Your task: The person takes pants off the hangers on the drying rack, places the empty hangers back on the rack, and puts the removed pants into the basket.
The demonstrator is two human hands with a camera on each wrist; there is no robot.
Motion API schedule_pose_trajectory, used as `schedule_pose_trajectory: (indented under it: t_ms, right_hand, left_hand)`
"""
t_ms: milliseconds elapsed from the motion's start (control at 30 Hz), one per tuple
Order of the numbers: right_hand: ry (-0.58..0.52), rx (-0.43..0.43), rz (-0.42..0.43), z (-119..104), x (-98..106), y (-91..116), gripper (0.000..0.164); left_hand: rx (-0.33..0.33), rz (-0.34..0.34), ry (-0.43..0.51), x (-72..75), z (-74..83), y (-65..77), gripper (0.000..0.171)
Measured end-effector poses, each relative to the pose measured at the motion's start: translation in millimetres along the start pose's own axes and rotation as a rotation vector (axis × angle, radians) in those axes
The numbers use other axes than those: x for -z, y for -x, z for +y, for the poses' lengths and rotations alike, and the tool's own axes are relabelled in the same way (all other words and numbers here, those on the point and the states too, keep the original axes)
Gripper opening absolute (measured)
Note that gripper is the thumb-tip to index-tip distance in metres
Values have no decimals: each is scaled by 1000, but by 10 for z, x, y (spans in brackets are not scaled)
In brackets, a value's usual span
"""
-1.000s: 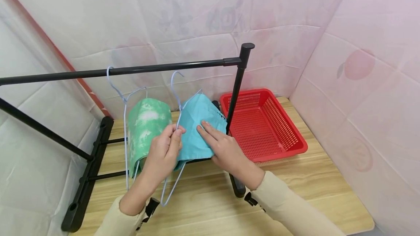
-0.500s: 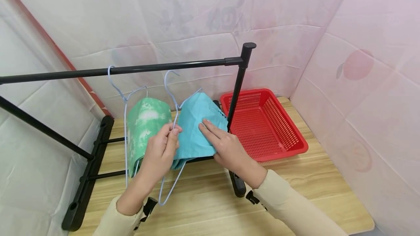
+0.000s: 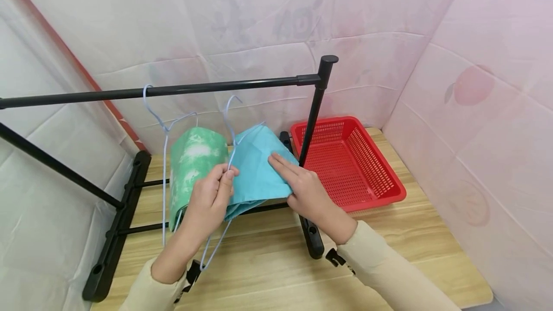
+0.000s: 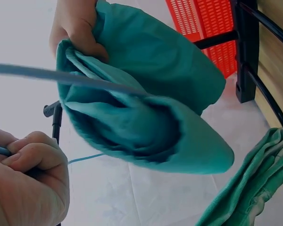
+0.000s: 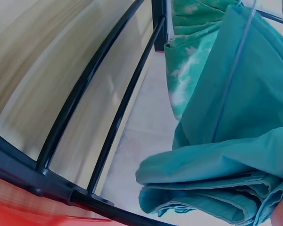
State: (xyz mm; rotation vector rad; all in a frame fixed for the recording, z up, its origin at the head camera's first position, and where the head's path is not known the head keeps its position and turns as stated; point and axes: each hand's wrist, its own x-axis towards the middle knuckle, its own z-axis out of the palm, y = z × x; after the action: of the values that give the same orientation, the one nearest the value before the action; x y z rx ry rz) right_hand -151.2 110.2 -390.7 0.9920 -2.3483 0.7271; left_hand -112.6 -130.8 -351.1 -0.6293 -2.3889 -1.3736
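My left hand [image 3: 212,196] grips the side wire of a pale blue hanger [image 3: 230,117], its hook in front of and just below the rack's bar in the head view. Over this hanger drapes a folded turquoise cloth [image 3: 259,164], its layers showing in the left wrist view. My right hand [image 3: 308,191] holds the cloth's right side, fingers lying straight on top. From the left wrist view, the right thumb [image 4: 98,51] is at the cloth's folded edge, opposite those fingers. Left of it, a green and white tie-dye cloth [image 3: 196,162] hangs on a second hanger [image 3: 164,176].
The black rack's top bar [image 3: 242,84] crosses above both hands, ending at a right post [image 3: 314,114]. A red plastic basket [image 3: 345,167] stands right of the post on the wooden table [image 3: 389,263]. Printed sheeting [image 3: 259,13] encloses the back and sides.
My right hand has shifted slightly right, spreading the turquoise cloth's lower right corner outward and up. The held hanger's lower end has swung left; its hook dipped left, then came back right.
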Motion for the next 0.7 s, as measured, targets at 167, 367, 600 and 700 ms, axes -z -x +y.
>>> schedule_pose_trajectory:
  t_ms: [167,367,600,700]
  right_hand:
    - [2,5,12,43,22,14,82]
    - [41,15,27,71,75,26,78]
    - [17,17,68,95,150,24,74]
    - [15,18,76,94,195,21,71]
  left_hand:
    - [12,-9,-17,3,-14,19,27]
    - [12,-2,-43,25,-35,34,26]
    - [25,-3,-67,54,-43,38,27]
    - [28,-3,-83,64,-47,41,27]
